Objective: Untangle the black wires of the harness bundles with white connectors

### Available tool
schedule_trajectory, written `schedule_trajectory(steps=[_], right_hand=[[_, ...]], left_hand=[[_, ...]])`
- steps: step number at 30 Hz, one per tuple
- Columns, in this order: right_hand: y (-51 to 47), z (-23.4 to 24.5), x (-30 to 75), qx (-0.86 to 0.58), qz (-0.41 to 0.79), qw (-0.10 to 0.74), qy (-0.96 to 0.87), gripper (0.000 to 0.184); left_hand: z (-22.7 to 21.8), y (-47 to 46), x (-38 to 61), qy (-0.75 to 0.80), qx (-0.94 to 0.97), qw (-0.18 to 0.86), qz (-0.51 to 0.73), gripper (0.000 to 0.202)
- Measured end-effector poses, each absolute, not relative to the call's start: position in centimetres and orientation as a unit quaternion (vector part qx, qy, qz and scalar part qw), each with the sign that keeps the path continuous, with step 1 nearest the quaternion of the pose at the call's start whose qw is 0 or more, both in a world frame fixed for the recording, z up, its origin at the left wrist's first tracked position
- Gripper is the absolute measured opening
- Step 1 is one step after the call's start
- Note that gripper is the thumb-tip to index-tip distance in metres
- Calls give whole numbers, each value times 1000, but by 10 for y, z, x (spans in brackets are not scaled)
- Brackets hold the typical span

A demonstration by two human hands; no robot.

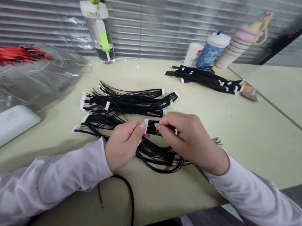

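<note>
My left hand (124, 143) is closed, its thumb and fingers pinching a small white connector (146, 126) on the end of a black wire harness (154, 127). My right hand (187, 138) is closed too, gripping the black wires of the same harness just right of the connector. Both hands hover over a loose pile of black wire harnesses (126, 106) with white connectors on the pale table (241, 131). More black wires (161, 159) loop under my wrists.
A second pile of black harnesses (205, 78) lies far right. Behind it stand a paper cup (193, 54), a blue tumbler (212, 50) and a pink bottle (239, 40). A clear water bottle (101, 32) stands far centre. Clear plastic bags (33, 76) and a white box (8, 124) sit left. A black cable (126, 196) hangs at the front edge.
</note>
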State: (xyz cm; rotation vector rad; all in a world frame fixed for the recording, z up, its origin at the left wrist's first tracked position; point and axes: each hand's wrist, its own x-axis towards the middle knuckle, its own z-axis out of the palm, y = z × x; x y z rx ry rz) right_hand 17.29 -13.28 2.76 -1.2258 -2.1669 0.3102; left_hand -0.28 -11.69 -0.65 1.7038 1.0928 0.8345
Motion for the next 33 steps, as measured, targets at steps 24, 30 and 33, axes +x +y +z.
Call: schedule_trajectory(steps=[24,30,33], right_hand=[[-135,20,167,-512,46,345,-786,20],[-132,19,166,-475,75,310,-820,16],[-131,19,165,-455,85,296,-835,16]], left_hand=[[-5,-114,-1,453,680,463,342,39],[-4,-115,-1,445,693,463,329,37],[-4,-116,-1,441,699,461,322,35]])
